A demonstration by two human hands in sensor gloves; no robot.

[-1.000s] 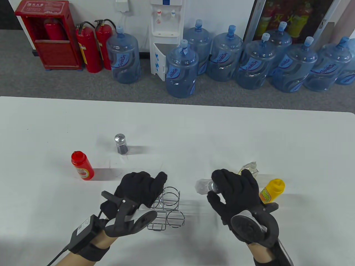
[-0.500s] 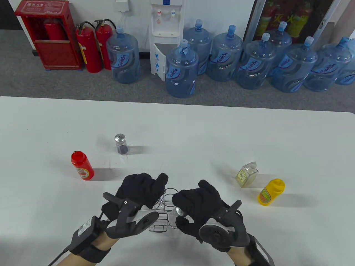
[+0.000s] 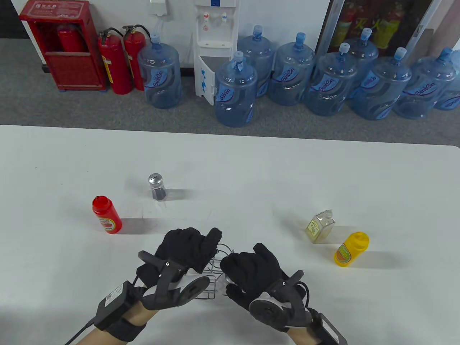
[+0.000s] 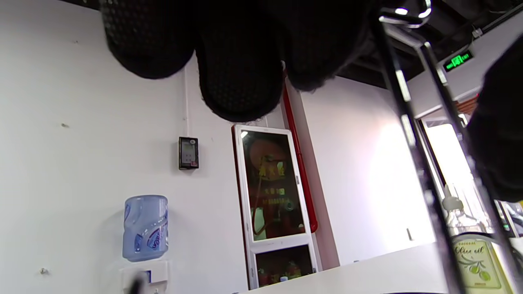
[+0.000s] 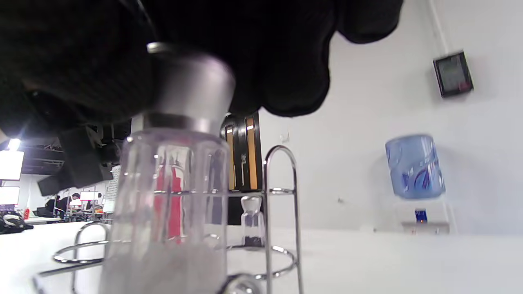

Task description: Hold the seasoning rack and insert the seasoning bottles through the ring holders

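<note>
The wire seasoning rack [image 3: 216, 265] stands on the white table [image 3: 251, 172] near the front edge. My left hand [image 3: 188, 248] grips its left side and top; in the left wrist view my fingers [image 4: 237, 61] curl beside the rack's wires [image 4: 408, 122]. My right hand [image 3: 249, 269] holds a clear salt shaker [image 5: 171, 204] by its metal cap [image 5: 188, 90], upright at the rack's near right rings. The rack's handle loop [image 5: 280, 204] stands just behind the shaker. The shaker's base is out of view. In the table view my hand hides most of the shaker.
A red ketchup bottle [image 3: 106, 215] and a pepper shaker [image 3: 156, 187] stand to the left and behind. An olive oil bottle [image 3: 320, 226] and a yellow mustard bottle [image 3: 351, 249] stand to the right. Water jugs sit on the floor beyond the table.
My right hand carried the clear shaker left from beside the oil bottle to the rack, turned it upright and lowered it. My left hand kept its grip on the rack, which shifted slightly.
</note>
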